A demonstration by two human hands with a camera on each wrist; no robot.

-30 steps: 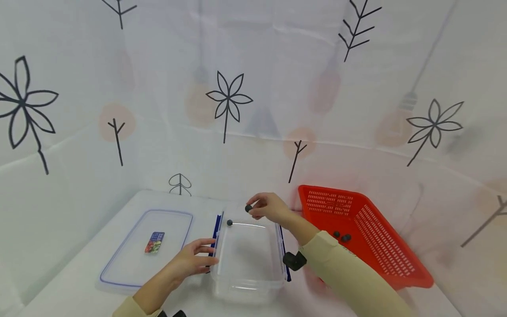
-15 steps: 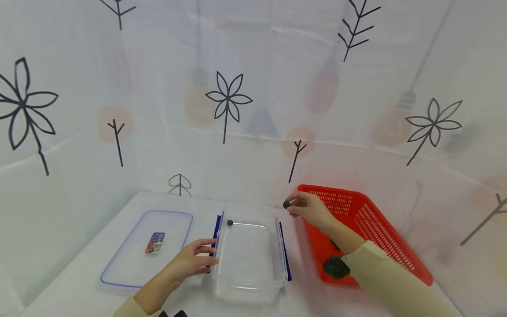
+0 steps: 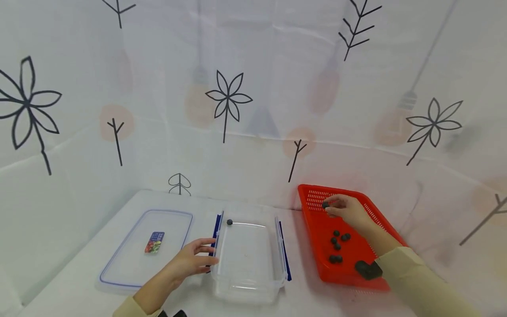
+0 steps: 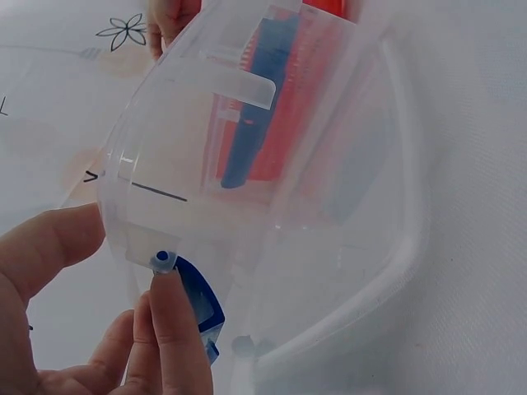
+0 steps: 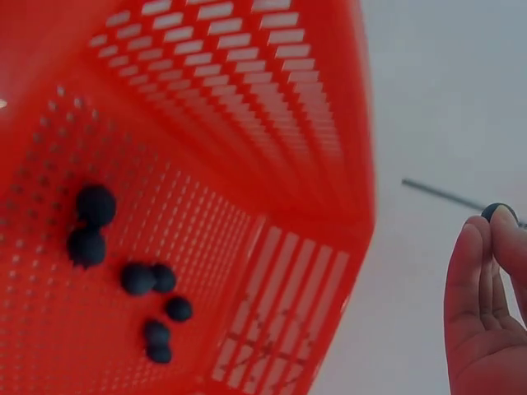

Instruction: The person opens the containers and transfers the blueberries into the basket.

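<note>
My right hand (image 3: 350, 211) pinches one small, dark, round blueberry (image 3: 325, 205) between thumb and fingertips, above the back part of a red slotted plastic basket (image 3: 352, 281). The right wrist view shows the pinched blueberry (image 5: 499, 211) partly covered by the fingers. Several more blueberries (image 3: 334, 259) lie on the basket's floor, some touching. My left hand (image 3: 194, 259) touches the left side of a clear plastic box (image 3: 245, 288), its fingertips beside a blue latch flap (image 4: 198, 300). One blueberry (image 3: 229, 222) sits in the box's back left corner.
A clear lid (image 3: 130, 264) with a blue edge and a colourful label (image 3: 155, 242) lies left of the box. Another blue latch flap (image 3: 285, 253) hangs out on the box's right side. A patterned white curtain (image 3: 253, 167) stands behind the table.
My right hand has moved right with the blueberry, from over the box's back edge to above the basket. More blueberries in the basket are uncovered. The left hand has stayed still.
</note>
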